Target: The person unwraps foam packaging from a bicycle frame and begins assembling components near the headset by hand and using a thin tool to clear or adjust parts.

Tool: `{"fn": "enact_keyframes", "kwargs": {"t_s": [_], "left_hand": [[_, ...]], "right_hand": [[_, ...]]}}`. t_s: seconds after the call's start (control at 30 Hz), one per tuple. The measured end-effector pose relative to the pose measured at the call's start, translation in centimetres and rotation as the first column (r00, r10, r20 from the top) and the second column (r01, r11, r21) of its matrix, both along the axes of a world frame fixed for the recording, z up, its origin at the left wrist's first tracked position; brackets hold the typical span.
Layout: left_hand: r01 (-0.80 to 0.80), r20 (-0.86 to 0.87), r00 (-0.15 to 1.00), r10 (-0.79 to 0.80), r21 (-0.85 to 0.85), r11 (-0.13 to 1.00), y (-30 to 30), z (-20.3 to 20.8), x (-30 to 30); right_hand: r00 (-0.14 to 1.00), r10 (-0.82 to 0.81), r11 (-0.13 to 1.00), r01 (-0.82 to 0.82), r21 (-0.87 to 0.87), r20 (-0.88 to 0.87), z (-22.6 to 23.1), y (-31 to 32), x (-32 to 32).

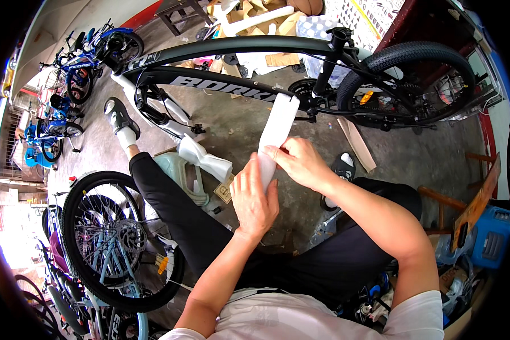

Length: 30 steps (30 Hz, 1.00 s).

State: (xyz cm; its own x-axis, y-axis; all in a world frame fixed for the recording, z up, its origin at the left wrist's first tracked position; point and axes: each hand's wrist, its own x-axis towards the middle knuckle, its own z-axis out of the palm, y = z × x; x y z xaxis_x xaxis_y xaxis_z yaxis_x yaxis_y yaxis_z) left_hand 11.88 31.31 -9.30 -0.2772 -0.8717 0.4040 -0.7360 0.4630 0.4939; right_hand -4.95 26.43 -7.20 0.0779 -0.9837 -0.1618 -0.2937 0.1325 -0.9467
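Between my knees I hold a long, narrow piece of white foam wrapping (279, 119); what lies inside it, if anything, cannot be seen. My left hand (254, 201) closes around its lower part, thumb on the right side. Higher up, my right hand (301, 161) pinches its right edge between thumb and fingers. The upper end of the wrapping overlaps the view of a black bicycle frame (226, 51). That frame has a rear wheel (374, 62) fitted, while white wrapping covers parts of its front fork (178, 113).
A loose bicycle wheel (68, 226) leans at my left, beside other bikes. Blue bicycles (79, 73) stand at the far left. Cardboard and packing scraps (260, 25) litter the floor behind the frame. A wooden stool (476, 198) and a blue case (492, 235) are at my right.
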Motion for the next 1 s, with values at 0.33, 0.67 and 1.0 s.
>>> {"fn": "enact_keyframes", "kwargs": {"t_s": [0.33,0.67,1.0], "left_hand": [[0.21,-0.577,0.787,0.219,0.585,0.783,0.7,0.2,4.2],[0.049,-0.023,0.999,-0.044,0.601,0.798,-22.5,16.9,-0.9],[0.133,-0.31,0.918,-0.247,-0.347,0.928,-22.7,13.3,-8.0]], "right_hand": [[0.98,0.013,0.928,-0.085,-0.363,-0.197,2.1,0.2,0.6],[0.534,0.429,0.699,-0.707,-0.107,-0.729,-1.2,3.2,-1.9],[0.465,0.474,0.74,-0.671,0.052,-0.748,0.7,1.3,-4.9]]}}
